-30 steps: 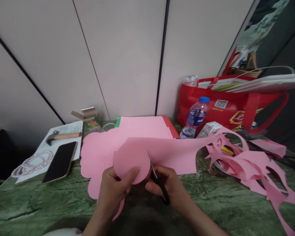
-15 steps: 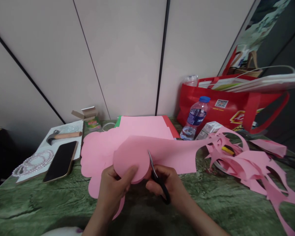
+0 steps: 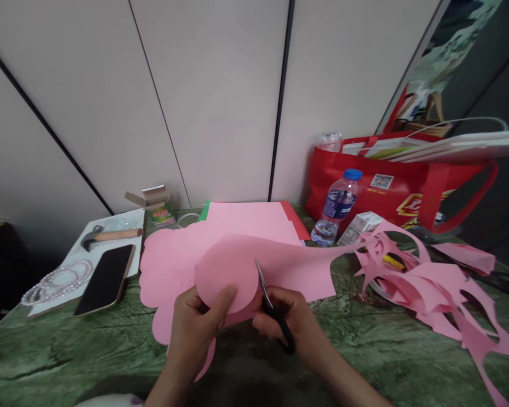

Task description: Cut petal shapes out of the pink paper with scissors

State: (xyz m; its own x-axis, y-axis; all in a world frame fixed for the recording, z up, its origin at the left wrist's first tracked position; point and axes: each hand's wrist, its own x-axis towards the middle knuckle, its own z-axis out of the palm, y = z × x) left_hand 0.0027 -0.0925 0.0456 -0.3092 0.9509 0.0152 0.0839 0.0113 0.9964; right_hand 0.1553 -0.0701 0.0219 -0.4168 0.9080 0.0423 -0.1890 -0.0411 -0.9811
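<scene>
My left hand [image 3: 195, 319] is closed on a sheet of pink paper [image 3: 227, 277], the thumb on top near its rounded edge. My right hand [image 3: 286, 316] grips black-handled scissors [image 3: 275, 314], their blades at the right side of the rounded part. From there the sheet stretches right into a thin strip. Several scallop-edged pink cutouts [image 3: 163, 265] lie behind and to the left of my left hand. Beyond them rests a stack of pink sheets [image 3: 250, 217], with green and red sheets showing at its edges.
On the left lie a hammer [image 3: 114, 235], a phone [image 3: 106, 280] and beaded strands [image 3: 59, 281], near a small open box [image 3: 159, 210]. To the right are pink paper scraps [image 3: 432, 282], a water bottle [image 3: 337, 206] and a red bag [image 3: 377, 198] against the wall.
The pink paper has shifted slightly, and its lower edge now shows under the rounded part, between my hands. Both hands keep nearly the same place and grip.
</scene>
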